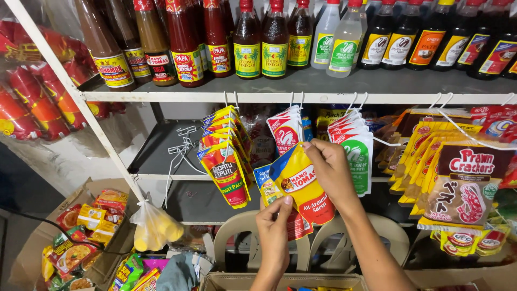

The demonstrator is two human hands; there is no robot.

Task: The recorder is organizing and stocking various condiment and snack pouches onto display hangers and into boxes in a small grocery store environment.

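Observation:
My right hand (329, 173) grips the top of a yellow and red sauce pouch (301, 186) and holds it up in front of the shelf. My left hand (273, 233) pinches the lower corner of the same stack of pouches, with a blue-edged pouch (265, 186) behind the yellow one. Right above, red and white pouches (285, 132) hang from a white hook under the shelf edge. A bunch of green and white pouches (358, 153) hangs just to the right of my right hand.
Sauce and vinegar bottles (274, 40) line the grey top shelf (301, 85). More pouches (226, 161) hang at left, snack packets (466, 186) at right. An open cardboard box (81, 237) of packets sits low left, a yellow bag (155, 229) hangs nearby, and plastic chair backs (242, 231) stand below.

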